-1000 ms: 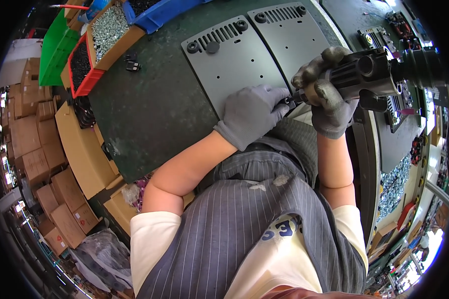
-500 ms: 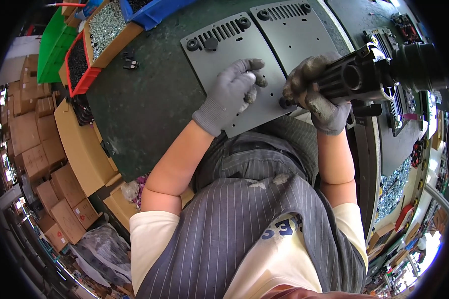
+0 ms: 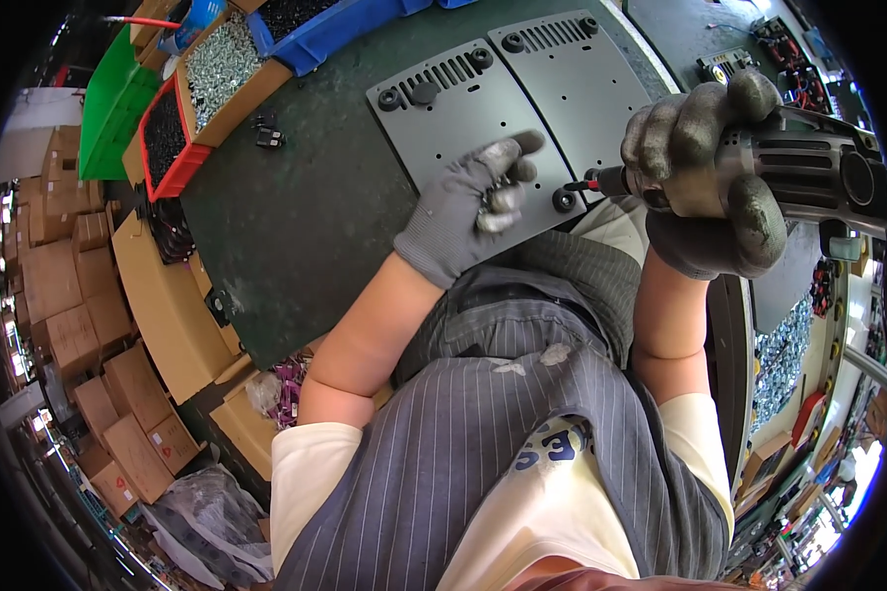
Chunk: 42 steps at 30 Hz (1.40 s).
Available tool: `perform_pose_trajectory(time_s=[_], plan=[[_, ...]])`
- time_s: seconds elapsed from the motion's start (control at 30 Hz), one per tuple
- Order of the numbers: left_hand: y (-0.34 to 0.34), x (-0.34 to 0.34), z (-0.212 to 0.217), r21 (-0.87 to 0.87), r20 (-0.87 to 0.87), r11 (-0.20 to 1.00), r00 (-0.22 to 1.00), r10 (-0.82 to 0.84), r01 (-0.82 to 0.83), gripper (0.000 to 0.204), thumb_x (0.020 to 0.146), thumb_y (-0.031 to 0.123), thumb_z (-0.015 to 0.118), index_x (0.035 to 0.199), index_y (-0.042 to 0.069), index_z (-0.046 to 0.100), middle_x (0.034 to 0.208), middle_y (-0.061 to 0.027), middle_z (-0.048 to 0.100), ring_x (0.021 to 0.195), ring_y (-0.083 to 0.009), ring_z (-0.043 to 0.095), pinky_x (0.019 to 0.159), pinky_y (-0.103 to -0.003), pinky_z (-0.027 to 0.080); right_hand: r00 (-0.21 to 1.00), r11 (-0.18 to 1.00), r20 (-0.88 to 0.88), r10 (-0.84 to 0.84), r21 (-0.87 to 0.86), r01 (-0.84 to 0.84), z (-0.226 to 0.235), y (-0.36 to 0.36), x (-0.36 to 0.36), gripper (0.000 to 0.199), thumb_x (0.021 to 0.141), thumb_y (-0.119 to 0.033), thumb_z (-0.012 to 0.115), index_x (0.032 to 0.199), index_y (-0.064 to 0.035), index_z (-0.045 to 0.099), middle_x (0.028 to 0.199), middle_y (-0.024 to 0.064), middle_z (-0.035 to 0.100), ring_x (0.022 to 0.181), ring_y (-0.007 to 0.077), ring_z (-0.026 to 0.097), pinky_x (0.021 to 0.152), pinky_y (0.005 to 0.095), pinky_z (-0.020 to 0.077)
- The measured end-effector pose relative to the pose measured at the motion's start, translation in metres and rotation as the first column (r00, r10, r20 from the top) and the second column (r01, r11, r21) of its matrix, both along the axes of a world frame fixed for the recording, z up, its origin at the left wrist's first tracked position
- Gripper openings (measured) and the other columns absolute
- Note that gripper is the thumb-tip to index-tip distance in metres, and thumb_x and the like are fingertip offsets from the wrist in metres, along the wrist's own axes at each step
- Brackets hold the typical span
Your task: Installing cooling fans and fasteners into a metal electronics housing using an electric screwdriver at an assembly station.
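As the right hand (image 3: 705, 138) is drawing the driver (image 3: 808, 167) rightward, fingers wrapped round its nose, a black foot (image 3: 564, 200) is showing right of centre, seemingly fastened at the grey plate (image 3: 463, 123)'s lower-right corner; the left hand (image 3: 458, 202) is hanging half-curled over it, contents unclear.

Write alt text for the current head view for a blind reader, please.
A gloved right hand grips a power driver, its bit near a round black foot on the left of two grey slotted plates. The gloved left hand is over that plate; bins of small parts stand upper left.
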<state>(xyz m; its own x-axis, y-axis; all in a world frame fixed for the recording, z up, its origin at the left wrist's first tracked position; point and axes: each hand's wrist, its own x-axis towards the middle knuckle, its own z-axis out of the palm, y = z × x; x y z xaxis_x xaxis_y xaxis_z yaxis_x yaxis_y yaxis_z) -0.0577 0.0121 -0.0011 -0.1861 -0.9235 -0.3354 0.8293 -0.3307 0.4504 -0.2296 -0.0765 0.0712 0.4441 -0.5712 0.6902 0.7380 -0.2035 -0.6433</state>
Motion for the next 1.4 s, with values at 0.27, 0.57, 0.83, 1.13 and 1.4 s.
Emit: perform_pose_trajectory(time_s=[0.27, 0.57, 0.83, 1.13, 1.4], plan=[[0.016, -0.013, -0.002, 0.034, -0.297, 0.99, 0.947, -0.121, 0.137, 0.031, 0.099, 0.027, 0.044, 0.112, -0.001, 0.05, 0.076, -0.0016, 0.05, 0.054, -0.0029, 0.04, 0.037, -0.013, 0.034, 0.994, 0.997, 0.093, 0.057, 0.049, -0.061, -0.009, 0.004, 0.008, 0.048, 0.083, -0.012, 0.058, 0.127, -0.0098, 0.041, 0.094, 0.0109, 0.059, 0.076, 0.0244, 0.061, 0.063, 0.0369, 0.0518], [0.026, -0.021, 0.004, 0.115, -0.399, 0.99, 0.916, -0.034, 0.087, 0.028, 0.099, 0.029, 0.041, 0.101, 0.002, 0.051, 0.078, -0.0005, 0.049, 0.053, -0.0029, 0.038, 0.037, -0.013, 0.035, 0.995, 0.998, 0.086, -0.043, 0.055, 0.039, -0.014, 0.025, 0.025, 0.048, 0.08, -0.018, 0.062, 0.123, -0.0108, 0.044, 0.088, 0.0087, 0.056, 0.071, 0.0222, 0.057, 0.063, 0.0362, 0.0486], [0.017, -0.022, 0.004, 0.095, -0.438, 0.994, 0.899, -0.008, 0.055, 0.03, 0.1, 0.028, 0.04, 0.107, 0.003, 0.054, 0.073, 0.0, 0.05, 0.052, -0.0051, 0.039, 0.037, -0.017, 0.031, 0.993, 0.994, 0.095, -0.076, 0.088, 0.068, -0.004, 0.03, 0.014, 0.052, 0.077, -0.015, 0.073, 0.12, -0.0136, 0.045, 0.089, 0.0088, 0.06, 0.073, 0.0247, 0.061, 0.067, 0.0403, 0.0521], [0.018, -0.033, 0.015, 0.106, -0.232, 0.994, 0.972, 0.047, -0.023, 0.03, 0.099, 0.028, 0.042, 0.105, 0.001, 0.055, 0.072, 0.0015, 0.051, 0.049, -0.0047, 0.038, 0.037, -0.018, 0.03, 0.99, 0.99, 0.063, -0.13, 0.072, 0.125, -0.005, 0.035, 0.008, 0.039, 0.084, -0.012, 0.063, 0.119, -0.0132, 0.045, 0.084, 0.0085, 0.058, 0.071, 0.024, 0.059, 0.067, 0.04, 0.0498], [0.02, -0.037, 0.021, 0.114, -0.065, 0.993, 0.997, 0.047, -0.039, 0.031, 0.099, 0.028, 0.043, 0.102, 0.001, 0.056, 0.071, 0.0013, 0.051, 0.048, -0.0051, 0.039, 0.037, -0.018, 0.03, 0.985, 0.986, 0.055, -0.163, 0.056, 0.159, -0.006, 0.038, 0.006, 0.037, 0.086, -0.013, 0.062, 0.118, -0.0136, 0.045, 0.082, 0.0075, 0.057, 0.069, 0.0235, 0.058, 0.066, 0.0398, 0.0495]])
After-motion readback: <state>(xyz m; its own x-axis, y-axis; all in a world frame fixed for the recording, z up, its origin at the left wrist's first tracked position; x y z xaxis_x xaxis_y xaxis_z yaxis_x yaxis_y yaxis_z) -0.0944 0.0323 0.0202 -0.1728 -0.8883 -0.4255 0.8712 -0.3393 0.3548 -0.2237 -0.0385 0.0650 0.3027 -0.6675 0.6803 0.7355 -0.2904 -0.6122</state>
